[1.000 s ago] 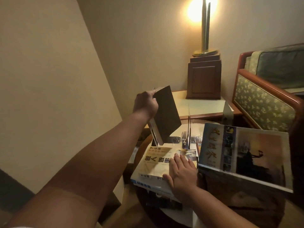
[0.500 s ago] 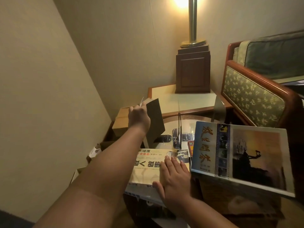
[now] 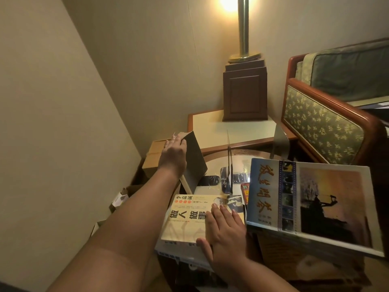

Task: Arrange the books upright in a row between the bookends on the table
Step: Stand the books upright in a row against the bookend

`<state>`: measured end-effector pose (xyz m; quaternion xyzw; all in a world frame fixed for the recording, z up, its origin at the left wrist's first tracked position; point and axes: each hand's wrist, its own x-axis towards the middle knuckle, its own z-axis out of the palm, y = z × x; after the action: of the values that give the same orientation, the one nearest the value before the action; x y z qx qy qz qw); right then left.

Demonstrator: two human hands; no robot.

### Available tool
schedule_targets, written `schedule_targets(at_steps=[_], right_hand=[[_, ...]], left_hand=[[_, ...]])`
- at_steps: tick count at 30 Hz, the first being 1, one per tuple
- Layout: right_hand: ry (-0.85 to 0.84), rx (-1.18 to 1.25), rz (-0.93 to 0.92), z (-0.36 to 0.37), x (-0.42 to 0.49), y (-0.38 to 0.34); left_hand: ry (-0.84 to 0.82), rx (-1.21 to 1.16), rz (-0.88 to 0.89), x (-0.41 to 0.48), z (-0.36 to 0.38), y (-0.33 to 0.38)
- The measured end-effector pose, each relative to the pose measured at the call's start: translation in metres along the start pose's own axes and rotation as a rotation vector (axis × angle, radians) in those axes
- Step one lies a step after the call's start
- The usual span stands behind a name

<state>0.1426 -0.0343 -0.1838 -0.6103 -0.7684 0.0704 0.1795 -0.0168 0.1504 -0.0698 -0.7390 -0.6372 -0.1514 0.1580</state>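
Fingers of our left hand clasp the top edge of a dark brown hardcover book, which is tilted with its bottom edge on the round glass-topped bench. Right of them stand 2 thin metal bookends. Nearer us, our right hand lies flat, fingers straight, on a yellow paperback book.

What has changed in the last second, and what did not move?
The left hand brought the dark book down from the air; its lower edge now seems to rest on the table, still tilted. The right hand stayed flat on the yellow book; the blue book did not move.
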Motion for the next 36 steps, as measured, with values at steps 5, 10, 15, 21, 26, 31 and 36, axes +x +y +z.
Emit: schedule_targets(at_steps=[5,10,15,21,26,31,36], right_hand=[[0.036,0.014,0.003,-0.002,0.0,-0.001],[0.025,0.025,0.003,-0.001,0.002,0.0],[0.026,0.03,0.012,0.001,0.004,0.002],[0.028,-0.005,-0.003,-0.001,0.002,0.002],[0.033,-0.001,-0.01,-0.001,0.0,0.0],[-0.008,0.014,0.0,-0.003,0.0,0.0],[-0.094,0.075,0.04,-0.007,-0.002,-0.001]], left_hand=[[0.055,-0.09,0.031,0.005,0.006,-0.002],[0.082,-0.118,0.103,0.014,0.006,0.007],[0.182,-0.104,0.11,0.013,0.016,0.008],[-0.057,-0.003,0.142,0.011,0.007,0.01],[-0.18,0.137,0.111,0.009,-0.005,-0.001],[-0.183,0.144,0.112,0.004,-0.01,0.001],[-0.2,0.141,0.116,-0.001,-0.014,0.012]])
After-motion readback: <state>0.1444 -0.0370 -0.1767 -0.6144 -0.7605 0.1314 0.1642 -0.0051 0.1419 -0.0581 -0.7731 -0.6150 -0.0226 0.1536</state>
